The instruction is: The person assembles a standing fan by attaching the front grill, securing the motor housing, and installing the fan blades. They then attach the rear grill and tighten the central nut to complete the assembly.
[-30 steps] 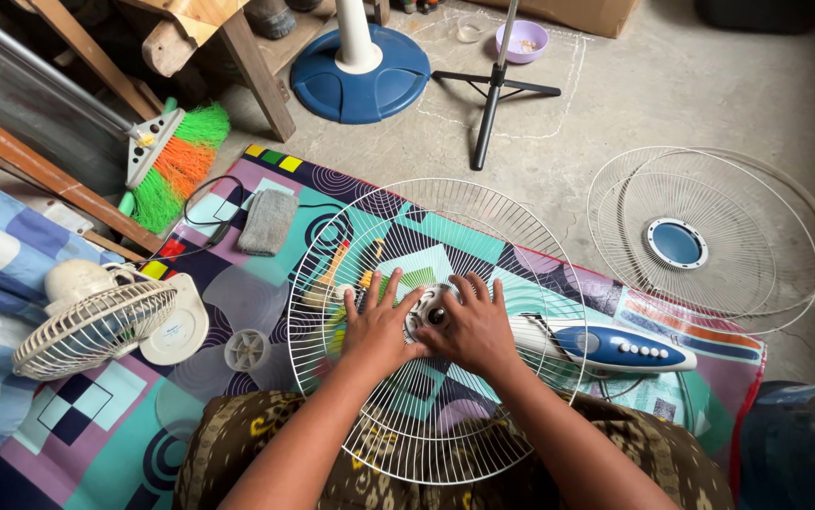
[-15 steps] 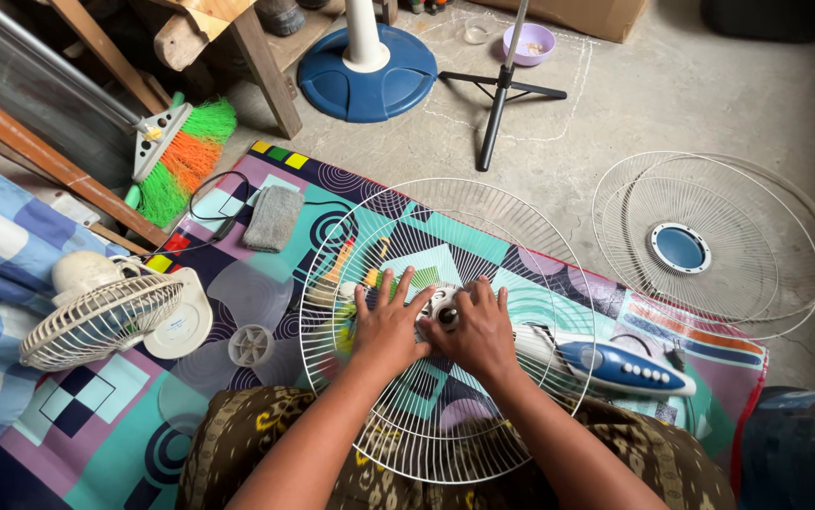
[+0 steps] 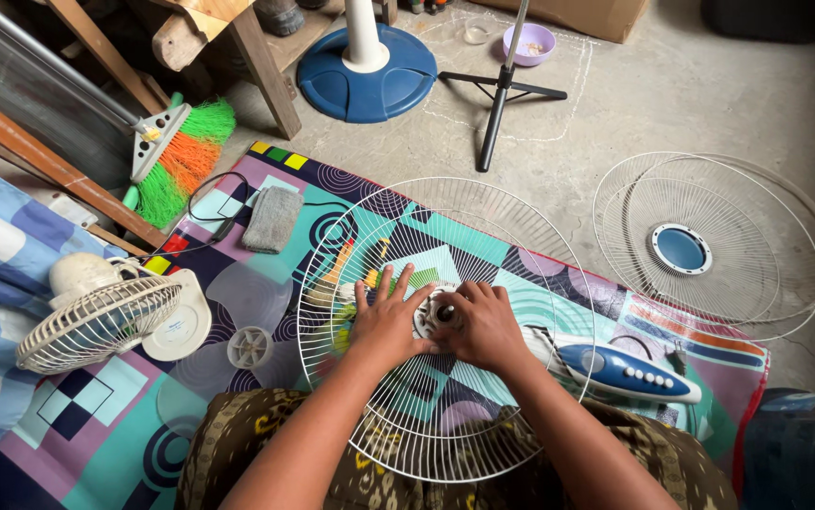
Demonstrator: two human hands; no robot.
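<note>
A round white wire fan guard (image 3: 483, 217) lies on a patterned mat (image 3: 96, 425) in front of me. My left hand (image 3: 384, 321) lies flat on the wires, fingers spread, just left of the guard's white centre hub (image 3: 434, 310). On the hub's right side my right hand (image 3: 485, 326) is curled, its fingers closed around the hub. A blue and white fan body (image 3: 627, 370) with a row of buttons lies under the guard's right edge.
A clear fan blade (image 3: 242, 326) and a small cream fan (image 3: 96, 316) lie on the mat to the left, by a grey cloth (image 3: 272, 217). Another guard with a blue centre (image 3: 700, 247) rests on the concrete. A blue stand base (image 3: 367, 71), tripod (image 3: 502, 90) and broom (image 3: 181, 156) stand beyond.
The view has shifted a little. Both hands stay at the guard's centre; the right hand has closed further over the hub.
</note>
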